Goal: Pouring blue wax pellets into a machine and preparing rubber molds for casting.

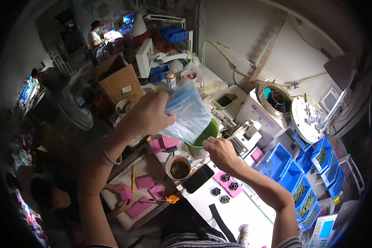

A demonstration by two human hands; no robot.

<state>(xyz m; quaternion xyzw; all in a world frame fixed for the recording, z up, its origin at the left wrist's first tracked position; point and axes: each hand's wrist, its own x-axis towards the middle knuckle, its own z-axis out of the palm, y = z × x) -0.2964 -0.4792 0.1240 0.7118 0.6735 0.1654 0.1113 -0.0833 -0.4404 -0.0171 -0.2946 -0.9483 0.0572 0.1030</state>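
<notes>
My left hand [151, 115] is closed on a clear plastic bag [188, 109] with a bluish tint, held tilted over a green container [207, 133] at the middle of the view. My right hand [219, 151] has its fingers curled on that container's near rim, close to the bag's lower corner. A beige cup [177, 167] of dark liquid and a black phone [197, 178] are just below. Pink blocks [163, 144] lie left of the green container, and dark knobbed pieces [225, 177] sit on and beside a pink block to the lower right.
Another person's hands [124, 194] work at a lower-left tray [134, 217]. A far person [95, 39] is at back left. A cardboard box [113, 82], a spray can [171, 82], a machine with an open lid [308, 118] and blue bins [277, 159] surround the workspace.
</notes>
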